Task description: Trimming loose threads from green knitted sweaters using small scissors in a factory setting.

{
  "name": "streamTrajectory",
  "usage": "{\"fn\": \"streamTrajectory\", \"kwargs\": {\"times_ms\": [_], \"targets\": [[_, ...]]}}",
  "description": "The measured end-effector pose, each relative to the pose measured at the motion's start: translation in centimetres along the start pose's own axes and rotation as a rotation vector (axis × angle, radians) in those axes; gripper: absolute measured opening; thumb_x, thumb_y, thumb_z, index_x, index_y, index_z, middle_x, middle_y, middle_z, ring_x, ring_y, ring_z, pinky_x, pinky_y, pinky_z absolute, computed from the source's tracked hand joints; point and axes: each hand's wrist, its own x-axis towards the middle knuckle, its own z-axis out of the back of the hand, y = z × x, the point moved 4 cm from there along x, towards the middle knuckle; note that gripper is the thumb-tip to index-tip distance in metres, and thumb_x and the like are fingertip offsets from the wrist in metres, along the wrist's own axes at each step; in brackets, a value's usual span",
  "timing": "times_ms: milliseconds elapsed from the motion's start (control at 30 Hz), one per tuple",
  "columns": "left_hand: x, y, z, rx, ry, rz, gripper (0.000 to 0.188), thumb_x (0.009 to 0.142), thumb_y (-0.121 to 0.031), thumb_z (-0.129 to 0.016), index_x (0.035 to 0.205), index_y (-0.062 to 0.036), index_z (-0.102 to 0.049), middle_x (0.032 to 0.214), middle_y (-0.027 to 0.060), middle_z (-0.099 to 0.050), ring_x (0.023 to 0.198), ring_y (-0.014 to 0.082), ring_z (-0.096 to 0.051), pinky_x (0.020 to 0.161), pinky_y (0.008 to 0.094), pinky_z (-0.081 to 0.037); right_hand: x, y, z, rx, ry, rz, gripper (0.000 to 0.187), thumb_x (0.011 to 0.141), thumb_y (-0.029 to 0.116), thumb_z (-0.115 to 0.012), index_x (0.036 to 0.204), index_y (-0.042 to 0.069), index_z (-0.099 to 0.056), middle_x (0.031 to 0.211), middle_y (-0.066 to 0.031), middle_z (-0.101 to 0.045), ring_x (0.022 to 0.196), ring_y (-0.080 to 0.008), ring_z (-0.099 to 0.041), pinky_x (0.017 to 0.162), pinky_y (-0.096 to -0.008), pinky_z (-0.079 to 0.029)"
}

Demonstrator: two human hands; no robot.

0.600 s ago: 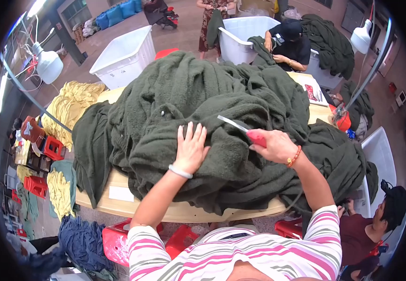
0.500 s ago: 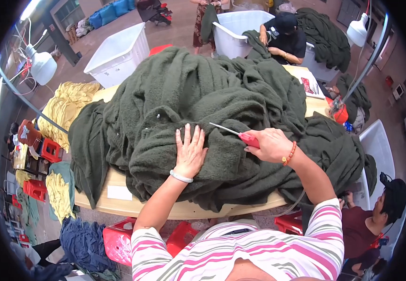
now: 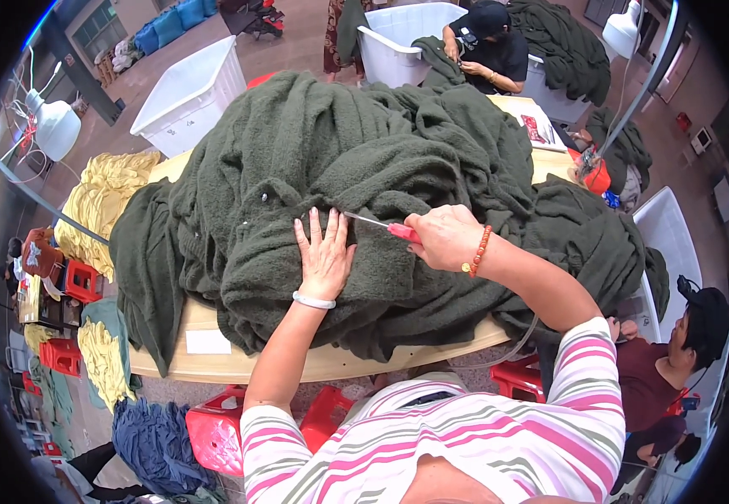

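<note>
The table [image 3: 200,316] lies mostly hidden under green fabric [image 3: 297,151], white bins [image 3: 205,105] behind.

No legible txt or nos. — white bin [image 3: 205,102], back L, has marks [image 3: 172,132] too small to read.

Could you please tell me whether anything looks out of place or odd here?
I see no obvious spill or damage. One thing stands out: the right hand holds a pink-handled tool with its metal tip pointing toward the left hand, very close by on the dark green cloth, which seems risky.
</note>
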Motion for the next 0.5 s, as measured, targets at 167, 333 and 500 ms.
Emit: {"fn": "streamTrajectory", "kwargs": {"times_ms": [167, 333, 500], "targets": [[0.0, 0.2, -0.3, 0.004, 0.006, -0.008, 0.063, 0.088, -0.035, -0.06, 0.14, -0.005, -0.041, 0.147, 0.0092, -0.039, 0.142, 0.0407, -0.017, 0.114, 0.0608, -0.004, 0.4, 0.9, 0.5, -0.003, -0.083, -0.014, 0.027, 0.08, 0.025, -0.067, 0.089, 0.0, -0.064, 0.082, -0.0168, -0.068, 0.083, -0.033, -0.067, 0.072, -0.0427, -0.053], [0.1, 0.2, -0.7, -0.034, 0.047, -0.003, 0.061, 0.088, -0.033, -0.06, 0.139, -0.005, -0.043, 0.146, 0.0093, -0.04, 0.139, 0.0397, -0.025, 0.113, 0.0612, -0.005, 0.6, 1.4, -0.3, 0.028, -0.085, 0.041, 0.025, 0.079, 0.026, -0.069, 0.083, 0.001, -0.068, 0.083, -0.0174, -0.069, 0.085, -0.0317, -0.068, 0.073, -0.0402, -0.054], [0.1, 0.2, -0.6, -0.047, 0.044, 0.004, 0.058, 0.086, -0.032, -0.061, 0.136, -0.0061, -0.046, 0.147, 0.0089, -0.039, 0.137, 0.0385, -0.028, 0.113, 0.0619, -0.006, 0.8, 1.2, -0.5, 0.008, -0.081, -0.028, 0.026, 0.08, 0.027, -0.068, 0.085, 0.002, -0.067, 0.083, -0.0165, -0.069, 0.085, -0.0319, -0.068, 0.073, -0.0417, -0.054]]}}
